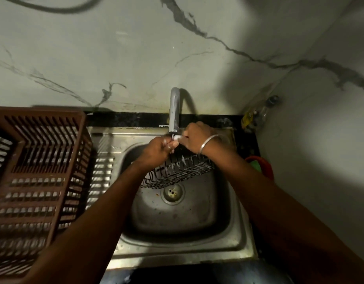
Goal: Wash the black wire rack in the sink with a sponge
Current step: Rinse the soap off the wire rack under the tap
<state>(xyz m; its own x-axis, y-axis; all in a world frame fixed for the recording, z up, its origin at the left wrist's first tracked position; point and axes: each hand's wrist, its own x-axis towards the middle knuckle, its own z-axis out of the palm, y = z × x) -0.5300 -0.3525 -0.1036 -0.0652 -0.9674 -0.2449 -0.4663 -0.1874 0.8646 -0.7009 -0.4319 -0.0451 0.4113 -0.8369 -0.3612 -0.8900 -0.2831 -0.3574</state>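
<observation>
From the head view, a black wire rack (178, 171) is seen held tilted over the basin of a steel sink (177, 247), its lower edge just above the drain (173, 193) and its upper edge raised toward the tap (174, 111); white suds are visible on several of its wires; the left hand (158, 149) is curled around the rack's upper edge, fingers foamy, directly below the tap's spout; the right hand (194, 137) (a metal bangle (208, 142) is worn at its wrist) is closed over something pale and soapy at the same upper edge, touching or nearly touching the left hand; whether that pale thing is a sponge or only foam cannot be told; a brown slatted plastic basket (37, 173) is set on the drainboard to the left of the basin; a red and green object (261, 165) is partly hidden behind the right forearm at the sink's right side; a clear bottle (259, 113) is seen in the corner by the marbled wall (115, 48); only 1 view is given.
</observation>
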